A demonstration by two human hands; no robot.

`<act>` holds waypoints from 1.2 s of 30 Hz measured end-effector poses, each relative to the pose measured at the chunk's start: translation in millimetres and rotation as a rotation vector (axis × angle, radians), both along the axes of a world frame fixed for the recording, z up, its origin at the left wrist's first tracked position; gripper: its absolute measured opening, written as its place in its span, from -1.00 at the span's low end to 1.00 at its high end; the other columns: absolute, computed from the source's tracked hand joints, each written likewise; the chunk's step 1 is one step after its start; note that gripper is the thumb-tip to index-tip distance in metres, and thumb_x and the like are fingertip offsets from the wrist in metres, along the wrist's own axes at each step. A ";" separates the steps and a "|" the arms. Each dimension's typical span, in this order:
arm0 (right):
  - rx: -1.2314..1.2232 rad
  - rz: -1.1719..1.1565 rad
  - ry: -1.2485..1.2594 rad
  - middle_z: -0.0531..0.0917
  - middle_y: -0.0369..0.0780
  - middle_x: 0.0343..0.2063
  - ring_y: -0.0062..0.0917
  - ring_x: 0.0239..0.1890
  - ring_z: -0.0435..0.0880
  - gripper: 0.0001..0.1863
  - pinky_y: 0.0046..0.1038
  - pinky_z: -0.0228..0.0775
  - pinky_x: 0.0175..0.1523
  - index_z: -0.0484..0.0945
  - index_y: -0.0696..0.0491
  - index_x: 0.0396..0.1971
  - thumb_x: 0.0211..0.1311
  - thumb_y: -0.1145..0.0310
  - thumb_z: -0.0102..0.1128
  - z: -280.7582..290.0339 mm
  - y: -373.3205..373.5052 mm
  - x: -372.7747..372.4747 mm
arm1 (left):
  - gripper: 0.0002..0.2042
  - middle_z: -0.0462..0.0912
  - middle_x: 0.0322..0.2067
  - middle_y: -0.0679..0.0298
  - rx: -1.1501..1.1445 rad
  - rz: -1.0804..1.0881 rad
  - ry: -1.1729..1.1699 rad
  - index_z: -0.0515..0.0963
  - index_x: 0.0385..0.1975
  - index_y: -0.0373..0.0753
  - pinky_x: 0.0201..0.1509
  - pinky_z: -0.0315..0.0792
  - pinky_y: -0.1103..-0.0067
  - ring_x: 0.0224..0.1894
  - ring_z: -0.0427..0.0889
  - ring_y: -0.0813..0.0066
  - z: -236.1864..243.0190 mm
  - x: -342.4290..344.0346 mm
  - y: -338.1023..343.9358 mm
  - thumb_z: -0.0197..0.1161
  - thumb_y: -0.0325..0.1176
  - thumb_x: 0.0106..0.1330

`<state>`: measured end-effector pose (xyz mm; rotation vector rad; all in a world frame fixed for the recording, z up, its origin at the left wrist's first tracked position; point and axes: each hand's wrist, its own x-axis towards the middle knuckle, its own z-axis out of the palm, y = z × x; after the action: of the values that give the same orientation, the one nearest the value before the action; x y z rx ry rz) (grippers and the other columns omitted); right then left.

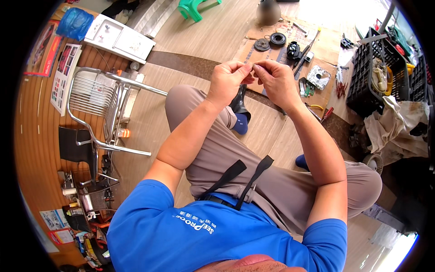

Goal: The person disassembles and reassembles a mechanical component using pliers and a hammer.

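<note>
My left hand (229,80) and my right hand (277,80) are raised together above my knees, fingertips meeting. They pinch something very small between them; it is too tiny to identify. I sit cross-legged on a wooden floor in grey-brown trousers (253,167) and a blue shirt. Beyond my hands lies a flat sheet of cardboard (328,45) with small machine parts on it: a black ring (277,39), a dark round disc (262,44), a black motor-like part (293,50) and a white circular part (319,76).
A metal wire chair (97,109) lies on its side at the left. A black plastic crate (374,77) with tools stands at the right, rags (398,122) beside it. A white flat appliance (120,38) and a green stool (192,8) are at the back. Tools and clutter lie lower left.
</note>
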<state>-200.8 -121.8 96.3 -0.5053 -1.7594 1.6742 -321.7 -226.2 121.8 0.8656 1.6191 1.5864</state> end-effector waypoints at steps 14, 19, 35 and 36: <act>0.323 -0.107 0.011 0.65 -0.01 -0.45 -0.20 -0.37 0.67 -0.84 -0.35 0.49 -0.25 0.59 0.22 -0.33 0.25 0.44 0.11 0.1 -3.9 0.2 | -0.71 0.63 -0.48 0.20 -0.035 -0.065 -0.202 0.56 -0.33 -0.42 -0.31 0.61 0.55 -0.48 0.65 0.46 -3.0 -3.1 0.0 0.07 -0.28 0.45; -0.041 -0.009 0.046 0.68 -0.12 -0.51 -0.58 -0.48 0.64 -0.79 -0.50 0.47 -0.34 0.60 0.26 -0.28 0.31 0.40 0.12 -11.6 -2.1 -5.7 | -0.72 0.63 -0.47 0.18 0.005 -0.117 -0.390 0.54 -0.35 -0.36 -0.28 0.62 0.48 -0.45 0.67 0.38 -8.5 -7.0 0.8 0.02 -0.27 0.47; 0.280 -0.404 -0.101 0.67 -0.12 -0.45 -0.55 -0.45 0.58 -0.78 -0.48 0.45 -0.26 0.63 0.18 -0.18 0.26 0.39 0.17 -37.3 35.7 -1.8 | -0.72 0.58 -0.43 0.21 0.067 -0.252 -0.406 0.47 -0.32 -0.31 -0.10 0.55 0.37 -0.31 0.64 0.35 -11.6 -9.4 2.2 -0.06 -0.24 0.51; 0.225 -0.275 -0.074 0.67 -0.19 -0.43 -0.62 -0.42 0.54 -0.79 -0.54 0.44 -0.24 0.63 0.20 -0.16 0.25 0.44 0.18 -35.5 35.9 -1.4 | -0.73 0.58 -0.40 0.21 0.082 -0.263 -0.389 0.48 -0.30 -0.32 -0.09 0.55 0.38 -0.29 0.64 0.36 -11.6 -9.3 3.3 -0.06 -0.24 0.51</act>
<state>-202.2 -85.9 60.8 -0.6778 -1.8102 1.2670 -331.0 -222.9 110.2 0.7231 1.1275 1.5283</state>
